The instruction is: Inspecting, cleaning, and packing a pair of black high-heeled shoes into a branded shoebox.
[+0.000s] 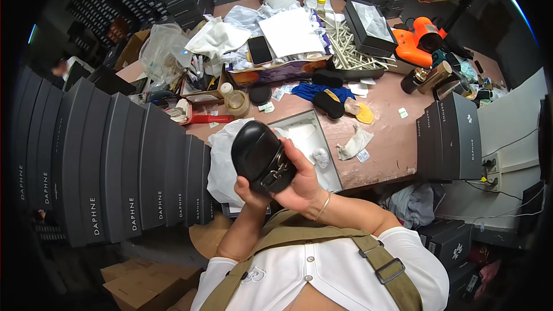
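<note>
Black shoe [253,152], toe [249,138] forward-left, long axis diagonal, in grip of left hand [251,194] and right hand [305,183].

Between the left hand [252,193] and right hand [303,182] is a black shoe [252,148] with a silvery buckle [280,168]. Left of the left hand stand white-lettered, dark-grey shoeboxes [118,161]; beyond the right hand, the table [393,144] is dusty pink, the cloth [305,90] royal blue, the insole [364,114] yellow, the device [408,43] bright orange.
</note>
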Motion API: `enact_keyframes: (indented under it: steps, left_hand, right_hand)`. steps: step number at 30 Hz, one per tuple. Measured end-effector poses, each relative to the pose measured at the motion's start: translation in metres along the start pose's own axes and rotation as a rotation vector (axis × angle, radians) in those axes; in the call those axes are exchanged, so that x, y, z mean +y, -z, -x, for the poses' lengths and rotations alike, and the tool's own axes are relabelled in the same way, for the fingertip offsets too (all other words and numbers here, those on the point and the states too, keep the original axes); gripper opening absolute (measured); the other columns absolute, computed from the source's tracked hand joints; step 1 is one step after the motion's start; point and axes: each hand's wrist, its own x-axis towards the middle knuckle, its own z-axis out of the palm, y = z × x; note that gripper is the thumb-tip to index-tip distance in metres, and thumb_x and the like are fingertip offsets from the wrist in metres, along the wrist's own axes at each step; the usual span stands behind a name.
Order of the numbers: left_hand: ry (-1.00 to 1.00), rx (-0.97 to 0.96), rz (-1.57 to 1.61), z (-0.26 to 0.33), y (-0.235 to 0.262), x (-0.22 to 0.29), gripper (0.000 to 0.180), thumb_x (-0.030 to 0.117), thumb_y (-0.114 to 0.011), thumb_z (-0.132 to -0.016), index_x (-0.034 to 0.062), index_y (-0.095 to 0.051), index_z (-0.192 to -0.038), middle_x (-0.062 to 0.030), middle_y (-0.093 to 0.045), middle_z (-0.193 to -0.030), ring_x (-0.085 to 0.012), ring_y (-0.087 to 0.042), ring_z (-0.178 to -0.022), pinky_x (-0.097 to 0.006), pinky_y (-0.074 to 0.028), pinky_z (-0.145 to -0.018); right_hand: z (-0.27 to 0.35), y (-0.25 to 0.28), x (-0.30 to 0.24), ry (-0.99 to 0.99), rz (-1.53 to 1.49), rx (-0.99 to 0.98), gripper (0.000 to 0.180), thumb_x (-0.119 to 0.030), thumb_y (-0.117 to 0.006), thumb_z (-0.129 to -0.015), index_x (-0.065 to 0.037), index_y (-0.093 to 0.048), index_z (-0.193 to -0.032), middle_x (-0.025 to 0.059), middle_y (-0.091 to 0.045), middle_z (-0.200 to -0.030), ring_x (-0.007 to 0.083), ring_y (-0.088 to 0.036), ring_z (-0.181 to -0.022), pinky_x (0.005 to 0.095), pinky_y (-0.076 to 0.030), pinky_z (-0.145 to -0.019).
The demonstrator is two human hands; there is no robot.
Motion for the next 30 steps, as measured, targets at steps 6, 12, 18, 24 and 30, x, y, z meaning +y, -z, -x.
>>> enact_keyframes:
  steps: [6,12,18,24,30]
  left_hand:
    - [-0.508,-0.333,-0.498,-0.016,-0.002,0.046,0.069,0.043,-0.067,-0.085,-0.0001,-0.045,-0.133,-0.0278,-0.05,-0.128,-0.0443,-0.051,-0.119,-0.056,-0.038,-0.103]
    - [-0.424,-0.542,-0.447,0.009,-0.033,0.045,0.042,0.031,-0.067,-0.084,-0.0005,-0.054,-0.109,-0.0237,-0.06,-0.107,-0.0407,-0.061,-0.1,-0.059,-0.043,-0.094]
    - [-0.659,-0.507,-0.233,0.035,-0.023,0.038,0.037,0.034,-0.065,-0.085,0.0053,-0.055,-0.105,-0.0228,-0.059,-0.106,-0.0438,-0.061,-0.098,-0.065,-0.041,-0.094]
    - [-0.832,-0.504,-0.552,0.053,-0.034,0.044,0.031,0.033,-0.067,-0.085,0.0143,-0.054,-0.105,-0.0105,-0.058,-0.108,-0.0347,-0.061,-0.099,-0.061,-0.042,-0.098]
    - [-0.567,-0.392,-0.379,0.042,-0.021,0.037,0.043,0.033,-0.061,-0.09,0.0004,-0.047,-0.114,-0.0263,-0.054,-0.114,-0.0445,-0.059,-0.1,-0.066,-0.042,-0.093]
  right_hand:
    - [0.035,-0.014,-0.025,-0.237,0.665,-0.094,0.054,-0.027,-0.058,-0.093,-0.003,-0.04,-0.138,0.0083,-0.053,-0.132,0.0198,-0.053,-0.12,0.0371,-0.041,-0.102]
    - [0.054,0.047,-0.012,-0.264,-0.024,-0.446,0.1,-0.035,-0.093,-0.052,-0.01,-0.037,-0.131,0.0035,-0.044,-0.134,0.0154,-0.047,-0.122,0.033,-0.036,-0.106]
    - [0.054,0.022,-0.037,-0.601,0.678,-0.787,0.093,-0.036,-0.091,-0.062,0.002,-0.042,-0.132,0.004,-0.052,-0.125,0.0149,-0.048,-0.115,0.0289,-0.036,-0.1]
    - [0.058,-0.009,-0.04,-0.674,0.763,-0.663,0.065,-0.029,-0.085,-0.073,0.001,-0.054,-0.122,0.0065,-0.058,-0.118,0.0156,-0.053,-0.107,0.03,-0.044,-0.092]
    - [0.087,0.007,-0.017,-0.373,0.473,-0.26,0.066,-0.042,-0.075,-0.082,0.002,-0.052,-0.126,0.0036,-0.055,-0.124,0.0107,-0.049,-0.112,0.0274,-0.041,-0.096]
